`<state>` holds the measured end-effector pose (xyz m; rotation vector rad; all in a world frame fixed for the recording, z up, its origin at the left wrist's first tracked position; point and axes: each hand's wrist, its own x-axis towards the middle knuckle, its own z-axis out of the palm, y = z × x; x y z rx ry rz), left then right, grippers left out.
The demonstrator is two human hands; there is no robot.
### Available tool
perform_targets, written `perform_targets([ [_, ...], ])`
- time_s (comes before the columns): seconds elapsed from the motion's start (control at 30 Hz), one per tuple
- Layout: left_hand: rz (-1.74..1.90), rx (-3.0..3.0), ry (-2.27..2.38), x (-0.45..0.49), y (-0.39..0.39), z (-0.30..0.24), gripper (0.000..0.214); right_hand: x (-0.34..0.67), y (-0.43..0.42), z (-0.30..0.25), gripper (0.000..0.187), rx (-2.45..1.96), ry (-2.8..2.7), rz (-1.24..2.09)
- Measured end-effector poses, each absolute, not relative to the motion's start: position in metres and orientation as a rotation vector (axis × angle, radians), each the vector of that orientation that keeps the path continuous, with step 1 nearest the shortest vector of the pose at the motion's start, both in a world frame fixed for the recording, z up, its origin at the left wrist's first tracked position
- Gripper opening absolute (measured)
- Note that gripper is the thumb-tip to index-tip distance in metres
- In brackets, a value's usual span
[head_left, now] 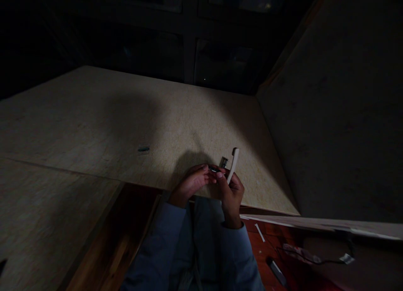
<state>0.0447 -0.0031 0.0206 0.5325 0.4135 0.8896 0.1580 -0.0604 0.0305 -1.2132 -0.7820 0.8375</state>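
Just above the table's front edge, my left hand [195, 182] and my right hand [232, 192] meet, fingers closed. A small dark piece [214, 169] is pinched between their fingertips; dim light hides what kind it is. My right hand also grips a slim, slightly curved, pale handle [233, 163] with a dark tip, pointing up and away from me. Close behind those fingers is a small shiny, partly clear item [224, 162]; I cannot tell whether it is held or lies on the table. Farther left, a small clear packet with a dark strip [143, 149] lies flat.
The pale speckled table [176, 110] reaches back to dark window panes [223, 64]. A grey wall panel [340, 115] rises on the right. On the reddish floor [256, 230], lower right, are a white strip [260, 232], a cable [327, 262] and a dark oblong object [277, 272].
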Motion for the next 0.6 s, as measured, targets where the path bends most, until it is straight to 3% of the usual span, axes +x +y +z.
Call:
perform_targets([
  [0.6,0.738,0.581,0.369,0.042,0.000,0.011,0.023,0.182,-0.068,0.044,0.021,-1.363,-1.350,0.617],
])
